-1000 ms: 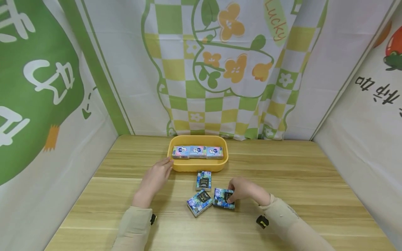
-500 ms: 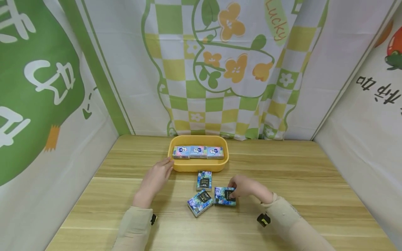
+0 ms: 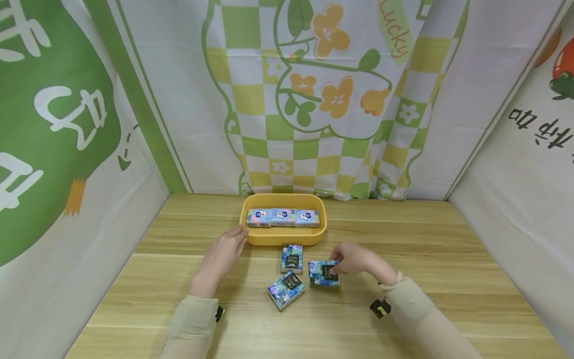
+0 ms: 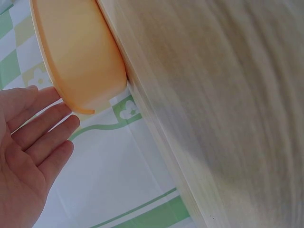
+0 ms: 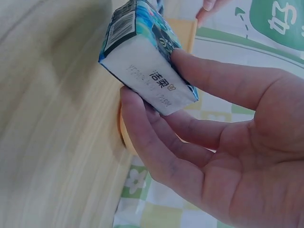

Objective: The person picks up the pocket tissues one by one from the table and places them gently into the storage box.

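Observation:
My right hand (image 3: 356, 259) pinches a blue floral tissue pack (image 3: 317, 271) between thumb and fingers, at its right end. In the right wrist view, the white end of this pack (image 5: 142, 76) faces the camera, tilted, with the thumb on the printed face and fingertips beneath. My left hand (image 3: 224, 252) has its fingers extended, fingertips at the left rim of the yellow tray (image 3: 280, 239). Two matching packs lie on the table: one upright in view (image 3: 291, 253) just before the tray, the other angled pack (image 3: 281, 295) nearer me.
Inside the tray, three pastel tissue packs (image 3: 283, 216) lie side by side in a row along the back. The wooden table (image 3: 417, 239) meets a printed curtain (image 3: 323, 164) at the rear. Fabric walls stand left and right.
My right hand has lifted its tissue pack slightly and shifted it away from me and a little right, apart from the angled pack. My left hand has stayed at the tray.

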`<state>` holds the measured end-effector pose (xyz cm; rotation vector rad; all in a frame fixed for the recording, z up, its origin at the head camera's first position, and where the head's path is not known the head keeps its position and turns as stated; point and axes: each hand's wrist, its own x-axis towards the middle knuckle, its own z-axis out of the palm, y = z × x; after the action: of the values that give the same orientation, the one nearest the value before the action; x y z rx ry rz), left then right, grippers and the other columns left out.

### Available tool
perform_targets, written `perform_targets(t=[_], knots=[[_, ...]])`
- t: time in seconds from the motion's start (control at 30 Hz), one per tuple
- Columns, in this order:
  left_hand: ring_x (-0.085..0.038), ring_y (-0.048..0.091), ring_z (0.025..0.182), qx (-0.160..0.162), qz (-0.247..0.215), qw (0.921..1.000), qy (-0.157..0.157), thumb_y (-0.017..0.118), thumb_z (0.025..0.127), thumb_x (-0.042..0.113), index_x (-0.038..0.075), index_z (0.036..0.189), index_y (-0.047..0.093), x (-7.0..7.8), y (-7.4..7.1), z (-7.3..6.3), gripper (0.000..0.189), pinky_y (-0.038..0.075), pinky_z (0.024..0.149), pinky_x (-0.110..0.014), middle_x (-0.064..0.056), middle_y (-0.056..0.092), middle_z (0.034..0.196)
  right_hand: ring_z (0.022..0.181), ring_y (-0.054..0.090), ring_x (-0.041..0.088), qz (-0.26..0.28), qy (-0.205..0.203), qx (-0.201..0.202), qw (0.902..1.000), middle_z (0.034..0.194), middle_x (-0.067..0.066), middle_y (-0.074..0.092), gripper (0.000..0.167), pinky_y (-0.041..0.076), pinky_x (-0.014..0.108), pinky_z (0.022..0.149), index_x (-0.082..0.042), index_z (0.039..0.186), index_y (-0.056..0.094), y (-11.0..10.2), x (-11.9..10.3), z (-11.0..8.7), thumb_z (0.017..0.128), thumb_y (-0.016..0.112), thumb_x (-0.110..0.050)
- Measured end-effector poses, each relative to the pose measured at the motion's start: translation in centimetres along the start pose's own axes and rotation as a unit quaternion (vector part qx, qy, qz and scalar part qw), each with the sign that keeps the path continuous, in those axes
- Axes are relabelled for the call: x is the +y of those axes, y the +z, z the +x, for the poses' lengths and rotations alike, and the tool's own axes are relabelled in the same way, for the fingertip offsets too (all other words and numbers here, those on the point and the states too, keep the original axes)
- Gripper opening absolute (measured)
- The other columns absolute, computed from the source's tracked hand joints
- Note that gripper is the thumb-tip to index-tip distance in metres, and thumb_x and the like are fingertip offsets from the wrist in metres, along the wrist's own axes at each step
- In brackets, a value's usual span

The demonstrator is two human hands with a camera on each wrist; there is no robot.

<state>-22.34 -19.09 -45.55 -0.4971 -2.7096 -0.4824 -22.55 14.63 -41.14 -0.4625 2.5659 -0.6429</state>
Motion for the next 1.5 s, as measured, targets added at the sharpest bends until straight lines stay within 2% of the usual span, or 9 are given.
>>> perform_targets(t=[0.23,0.47,0.83,1.07,1.27,1.5], knots=[[-0.035,0.057,0.118,0.0,0.0,1.0,-0.002,0.059,0.093,0.013,0.002,0.119,0.064,0.0,0.0,0.0,0.029,0.047,0.101,-0.049,-0.018,0.058,0.13,0.069,0.059,0.012,0.023,-0.015,-0.002,0.9996,0.079,0.003,0.064,0.028,0.052,0.025,0.062,0.002,0.106,0.065,-1.5,0.1,-0.3,0.084,0.071,-0.013],[-0.036,0.058,0.116,0.012,0.0,0.9999,0.006,0.06,0.092,0.011,0.001,0.117,0.065,-0.1,0.1,0.0,0.028,0.048,0.1,-0.049,-0.019,0.059,0.128,0.066,0.06,0.013,0.013,-0.008,0.019,0.9997,0.075,0.002,0.064,0.028,0.053,0.025,0.061,-0.001,0.107,0.067,-2.4,0.1,0.2,0.084,0.071,-0.015],[-0.036,0.058,0.116,0.009,0.0,1.0,0.001,0.06,0.092,0.012,0.001,0.118,0.064,0.0,0.0,0.0,0.028,0.048,0.101,-0.049,-0.018,0.059,0.129,0.066,0.059,0.012,0.025,-0.002,0.021,0.9995,0.073,0.002,0.064,0.026,0.051,0.025,0.062,-0.002,0.106,0.067,-3.2,-0.1,0.8,0.085,0.069,-0.018],[-0.035,0.058,0.116,0.009,0.001,1.0,0.0,0.06,0.092,0.012,0.001,0.119,0.064,0.1,-0.1,0.0,0.028,0.048,0.101,-0.048,-0.018,0.059,0.129,0.068,0.061,0.013,0.036,-0.013,0.031,0.9988,0.078,0.008,0.067,0.035,0.054,0.028,0.067,0.003,0.112,0.063,-3.6,-0.7,1.2,0.086,0.069,-0.02],[-0.035,0.059,0.115,0.01,0.001,1.0,0.002,0.06,0.092,0.011,0.001,0.119,0.064,0.1,-0.2,0.0,0.029,0.048,0.1,-0.048,-0.018,0.059,0.128,0.068,0.061,0.018,0.048,-0.02,0.025,0.9983,0.079,0.01,0.067,0.024,0.05,0.026,0.061,-0.002,0.102,0.068,-4.2,-1.3,1.7,0.088,0.067,-0.022],[-0.035,0.058,0.117,0.001,0.001,1.0,-0.001,0.059,0.093,0.012,0.002,0.12,0.063,0.1,-0.2,0.0,0.029,0.048,0.101,-0.048,-0.018,0.059,0.129,0.077,0.066,0.016,0.063,-0.012,0.023,0.9977,0.091,0.007,0.067,0.035,0.058,0.034,0.076,0.002,0.114,0.062,-4.7,-2.1,2.3,0.088,0.067,-0.022]])
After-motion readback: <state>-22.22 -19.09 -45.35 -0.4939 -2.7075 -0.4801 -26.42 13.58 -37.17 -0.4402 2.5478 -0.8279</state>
